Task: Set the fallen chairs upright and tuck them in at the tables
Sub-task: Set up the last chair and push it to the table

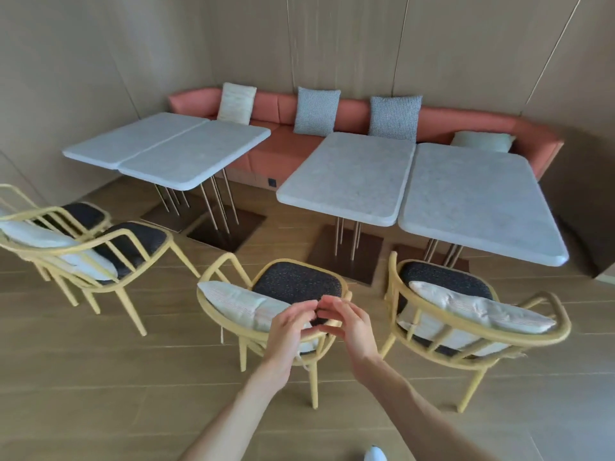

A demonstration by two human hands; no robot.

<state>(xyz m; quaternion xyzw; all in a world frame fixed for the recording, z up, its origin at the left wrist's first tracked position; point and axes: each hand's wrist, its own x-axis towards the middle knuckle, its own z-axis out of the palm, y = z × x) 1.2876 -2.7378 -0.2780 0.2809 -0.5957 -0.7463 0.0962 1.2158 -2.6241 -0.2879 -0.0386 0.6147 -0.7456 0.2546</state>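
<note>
While all four chairs stand upright | left hand and right hand nearly touching, empty, above middle chair | risk: hard shove knocks table

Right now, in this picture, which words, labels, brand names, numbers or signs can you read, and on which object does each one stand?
None: no readable text shows anywhere in this view.
Small dark square on the base of the bench: too small to tell whether it bears any mark.
Table tops, chairs, cushions and wall panels: plain, no writing or logo visible.
</note>
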